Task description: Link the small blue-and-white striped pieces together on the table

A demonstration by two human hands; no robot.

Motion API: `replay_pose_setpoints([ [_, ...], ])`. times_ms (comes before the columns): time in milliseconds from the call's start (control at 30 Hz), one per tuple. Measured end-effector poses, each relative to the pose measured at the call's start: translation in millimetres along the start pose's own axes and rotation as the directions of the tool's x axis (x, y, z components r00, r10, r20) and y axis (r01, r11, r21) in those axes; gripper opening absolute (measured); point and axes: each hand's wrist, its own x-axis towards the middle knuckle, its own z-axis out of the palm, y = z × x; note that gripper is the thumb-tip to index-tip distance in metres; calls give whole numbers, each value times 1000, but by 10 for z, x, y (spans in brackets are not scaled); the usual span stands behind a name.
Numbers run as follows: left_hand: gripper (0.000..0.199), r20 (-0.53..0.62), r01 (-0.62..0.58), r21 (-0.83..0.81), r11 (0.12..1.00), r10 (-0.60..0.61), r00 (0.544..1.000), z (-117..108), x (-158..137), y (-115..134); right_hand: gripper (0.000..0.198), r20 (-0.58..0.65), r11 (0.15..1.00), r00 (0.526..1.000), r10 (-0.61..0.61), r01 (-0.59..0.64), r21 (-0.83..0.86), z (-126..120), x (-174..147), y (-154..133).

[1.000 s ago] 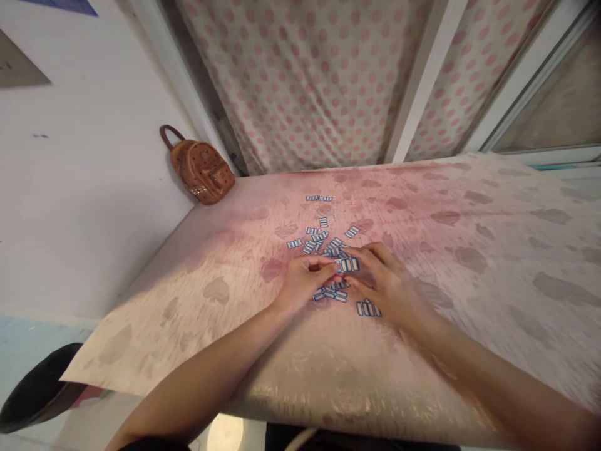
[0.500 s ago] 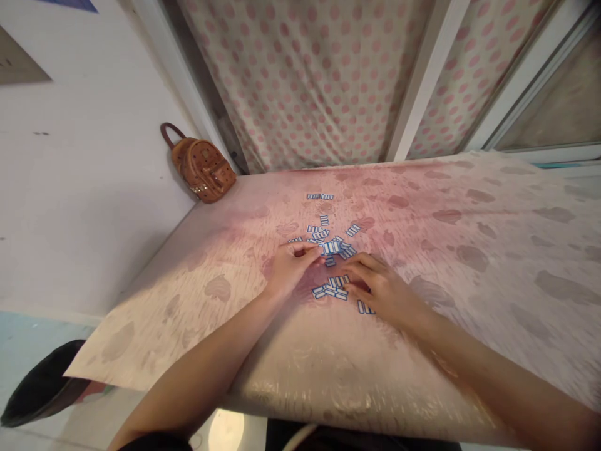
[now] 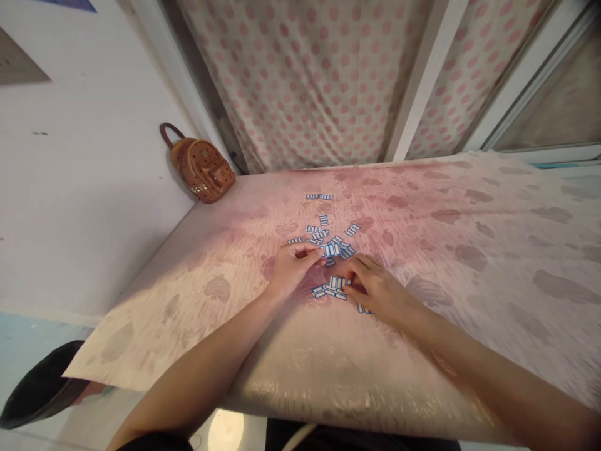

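Note:
Between the thumb and fingers of my left hand (image 3: 297, 262) is a small blue-and-white card (image 3: 332, 250) with white bars and blue edges, held over a loose cluster of similar cards (image 3: 318, 235). My right hand (image 3: 370, 283) is closed at the fingertips on the right end of another small card (image 3: 337, 282), above a nearer group of cards (image 3: 320, 291). A further card (image 3: 362, 308) lies partly under the right hand. Beyond the cluster, one card (image 3: 352, 230) lies apart to the right.
A pink patterned cloth (image 3: 216, 351) covers the table. A short row of cards (image 3: 319, 196) lies farther back. A brown mini backpack (image 3: 203, 169) leans at the far left corner by the wall. A dotted curtain (image 3: 310, 81) hangs behind, and a black bin (image 3: 42, 385) stands below left.
My right hand's fingers have come together on a card in the near group, which has shifted slightly. The left hand keeps its card, which has dipped a little.

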Motion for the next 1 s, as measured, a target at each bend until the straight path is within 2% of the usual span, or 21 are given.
replay_pose_setpoints([
  [167, 23, 15, -8, 53, 999, 7, 1000, 7, -10, -2, 15, -59, 991, 998, 24, -16, 136, 2, -13, -26],
  [267, 22, 24, -40, 100, 994, 38, 999, 26, -25, -16, 13, -138, 974, 987, 86, -54, 219, -26, -18, -20],
  [367, 21, 54, -73, 118, 990, 67, 996, 58, -54, -38, 13, -220, 966, 964, 151, -97, 241, -55, -15, -10],
  [467, 22, 87, -39, 104, 994, 30, 996, 100, -90, -65, 11, -270, 963, 946, 178, -112, 244, -65, -10, -14],
  [700, 31, 106, 108, -44, 993, -103, 989, 186, -143, -71, 10, -289, 962, 939, 186, -115, 247, -39, -18, -21],
  [1000, 29, 147, 63, -20, 998, -59, 987, 193, -178, -11, 9, -290, 972, 946, 141, -77, 222, -11, -14, -12],
])
